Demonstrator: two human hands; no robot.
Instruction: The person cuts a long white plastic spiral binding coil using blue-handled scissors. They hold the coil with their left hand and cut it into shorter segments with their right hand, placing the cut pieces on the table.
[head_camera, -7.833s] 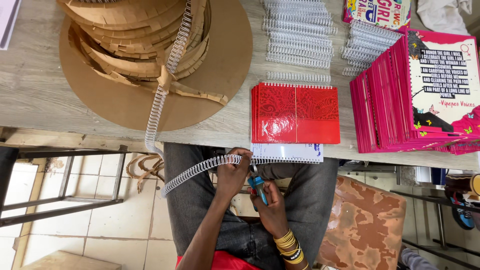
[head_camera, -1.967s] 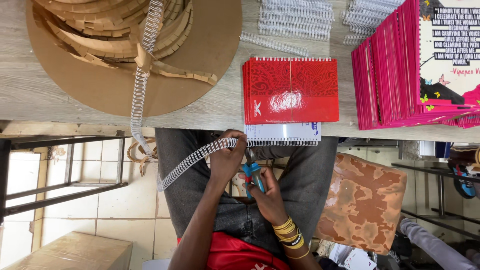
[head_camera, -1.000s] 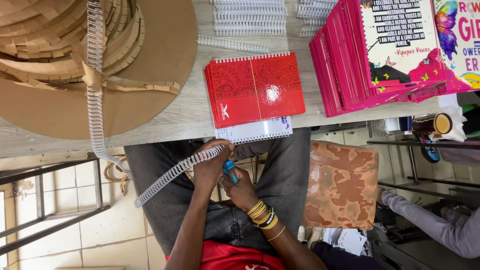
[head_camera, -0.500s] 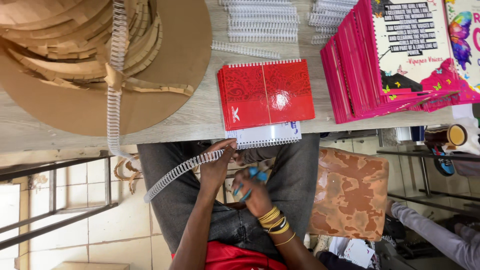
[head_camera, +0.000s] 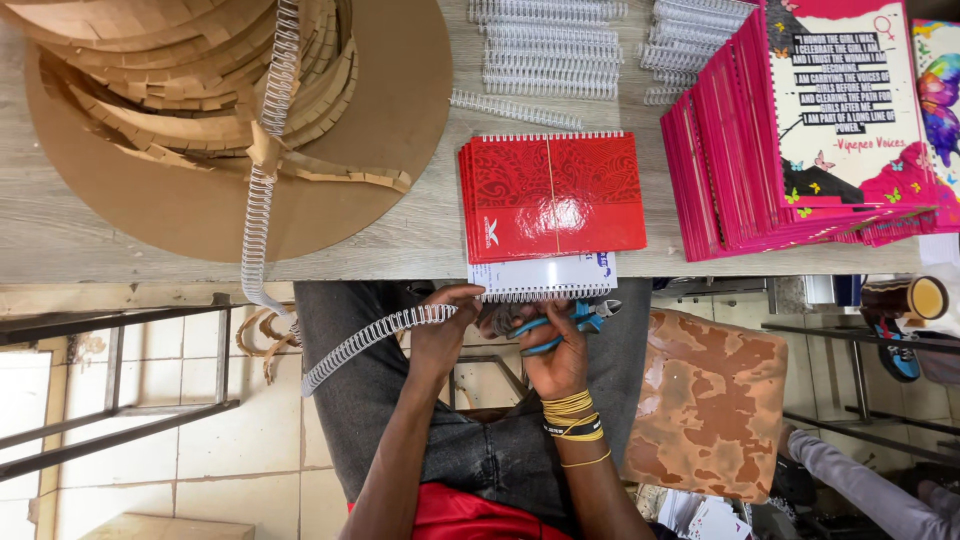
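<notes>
My left hand (head_camera: 445, 335) pinches the end of a long white wire binding coil (head_camera: 365, 340) that runs up from my lap to a big cardboard spool (head_camera: 230, 120) on the table. My right hand (head_camera: 555, 355) grips blue-handled cutting pliers (head_camera: 560, 325) just under the table edge. Their jaws point right, below a white spiral-bound booklet (head_camera: 545, 277) that sticks out over the edge. Above the booklet lies a stack of red spiral notebooks (head_camera: 553, 195).
Cut lengths of white coil (head_camera: 545, 55) lie at the back of the wooden table (head_camera: 100, 235). A fanned pile of pink notebooks (head_camera: 800, 140) fills the right. A brown mottled cushion (head_camera: 710, 400) sits beside my right leg. A metal frame (head_camera: 110, 410) stands at left.
The view has shifted, with the table contents sliding right and down in frame. My right hand has raised the pliers closer to the white booklet's edge; my left hand keeps its hold on the coil.
</notes>
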